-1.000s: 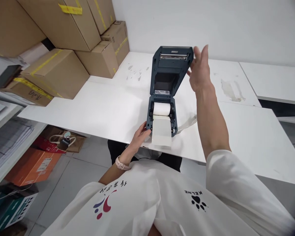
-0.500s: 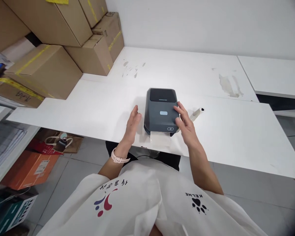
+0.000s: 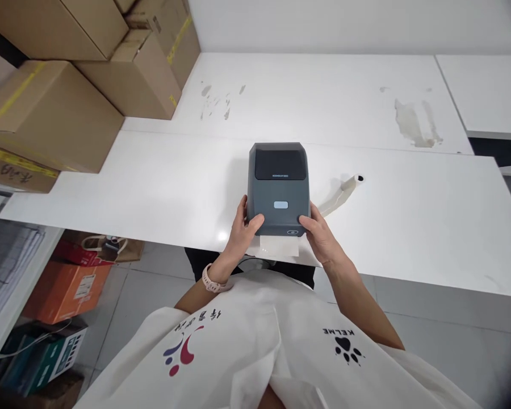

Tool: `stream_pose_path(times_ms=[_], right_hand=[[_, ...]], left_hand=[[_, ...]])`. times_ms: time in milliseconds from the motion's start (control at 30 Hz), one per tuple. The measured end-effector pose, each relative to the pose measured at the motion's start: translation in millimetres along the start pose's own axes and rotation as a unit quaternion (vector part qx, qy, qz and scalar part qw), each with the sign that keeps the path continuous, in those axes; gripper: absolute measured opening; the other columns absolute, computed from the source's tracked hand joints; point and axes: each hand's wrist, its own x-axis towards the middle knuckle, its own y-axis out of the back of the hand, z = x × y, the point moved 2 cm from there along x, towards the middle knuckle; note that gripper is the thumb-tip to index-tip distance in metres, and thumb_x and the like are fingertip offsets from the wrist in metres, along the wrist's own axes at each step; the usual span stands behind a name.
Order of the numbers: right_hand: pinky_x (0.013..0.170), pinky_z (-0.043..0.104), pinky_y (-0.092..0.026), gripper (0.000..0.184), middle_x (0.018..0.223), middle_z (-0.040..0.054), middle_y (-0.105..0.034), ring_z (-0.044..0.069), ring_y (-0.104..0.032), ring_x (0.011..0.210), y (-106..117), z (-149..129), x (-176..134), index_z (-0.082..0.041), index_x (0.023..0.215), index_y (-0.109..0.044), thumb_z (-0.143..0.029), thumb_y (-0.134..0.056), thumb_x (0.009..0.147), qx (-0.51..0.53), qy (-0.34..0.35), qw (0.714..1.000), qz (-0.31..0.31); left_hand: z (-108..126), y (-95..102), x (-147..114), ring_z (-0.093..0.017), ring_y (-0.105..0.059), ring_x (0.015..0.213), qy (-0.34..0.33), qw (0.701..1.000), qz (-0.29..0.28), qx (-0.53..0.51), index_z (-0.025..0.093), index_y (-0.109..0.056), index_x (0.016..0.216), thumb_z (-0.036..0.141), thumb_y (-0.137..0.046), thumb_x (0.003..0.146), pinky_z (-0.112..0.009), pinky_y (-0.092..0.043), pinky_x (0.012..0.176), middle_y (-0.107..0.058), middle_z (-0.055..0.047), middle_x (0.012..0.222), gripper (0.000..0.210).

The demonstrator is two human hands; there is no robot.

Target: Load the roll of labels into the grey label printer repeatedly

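Your left hand (image 3: 242, 234) and right hand (image 3: 322, 234) pinch the boxy, dark-grey plastic printer (image 3: 278, 190) at 7 and 5 o'clock, thumbs (image 3: 256, 221) atop, probably steadying it.

Readable: "KELME" (image 3: 338, 331) on shirt (image 3: 276, 335), body side of grip, toward the right, upside down in view, paw sign (image 3: 347, 349) next to it. Shirt again, body side and left of grip: swirl-and-dots logo (image 3: 179, 353), Chinese characters beside it, can't make out. Printer (image 3: 264, 199), within grip: oval eye-like sign at front edge, just beside right hand (image 3: 322, 237); pale lettering on dark panel (image 3: 280, 162), beyond grip, too small. Well left of grip: carton (image 3: 17, 173) handwriting, orange box (image 3: 53, 292) label, both illegible.
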Motion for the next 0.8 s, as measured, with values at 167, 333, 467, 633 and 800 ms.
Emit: stream_pose_path(times_ms=[167,333,467,633,800], right_hand=[[0.127,0.063,-0.036,0.094,0.166,0.0039,-0.046,0.036,-0.04,0.155,-4.4,1.9,2.2,-0.033,0.156,-0.046,-0.064,-0.081,0.075,0.049,-0.028,0.998,0.03],[0.124,0.062,-0.04,0.095,0.163,0.0067,-0.051,0.036,-0.047,0.15,-4.1,4.6,4.6,-0.03,0.156,-0.046,-0.065,-0.08,0.074,0.05,-0.016,0.998,0.029],[0.125,0.06,-0.04,0.1,0.156,0.0079,-0.059,0.036,-0.055,0.144,-0.4,6.2,6.2,-0.029,0.157,-0.043,-0.061,-0.084,0.071,0.072,-0.038,0.997,0.021],[0.126,0.058,-0.039,0.097,0.154,0.0053,-0.061,0.034,-0.057,0.143,-0.8,11.1,6.9,-0.031,0.157,-0.043,-0.065,-0.079,0.074,0.069,-0.02,0.997,0.034],[0.123,0.061,-0.04,0.088,0.157,0.0067,-0.058,0.035,-0.053,0.145,-4.3,7.1,3.6,-0.03,0.153,-0.046,-0.063,-0.076,0.077,0.042,-0.016,0.998,0.032]], left_hand=[[-17.9,5.7,8.2,-0.036,-0.05,0.147,-0.067,0.997,0.023,0.042,0.025,-0.041,0.157,0.068,-0.066,0.088,-0.052,-0.047,0.119,-0.053,-0.013,0.16,0.085],[-11.6,7.9,10.1,-0.034,-0.054,0.143,-0.075,0.996,0.012,0.045,0.024,-0.046,0.153,0.066,-0.066,0.088,-0.049,-0.049,0.115,-0.056,-0.014,0.156,0.08],[-12.1,6.3,-17.2,-0.028,-0.057,0.135,-0.071,0.989,0.106,0.075,0.026,-0.049,0.145,0.06,-0.068,0.089,-0.041,-0.051,0.105,-0.056,-0.012,0.152,0.068],[-31.2,-5.1,-54.6,-0.013,-0.051,0.064,0.012,0.99,0.118,0.073,0.021,-0.06,0.074,0.063,-0.065,0.088,-0.029,-0.044,0.065,-0.055,0.002,0.065,0.044],[-21.2,-20.3,-51.0,-0.007,-0.039,0.048,0.135,0.99,-0.042,-0.025,0.019,-0.059,0.059,0.065,-0.076,0.075,-0.027,-0.032,0.052,-0.057,0.002,0.057,0.051]])
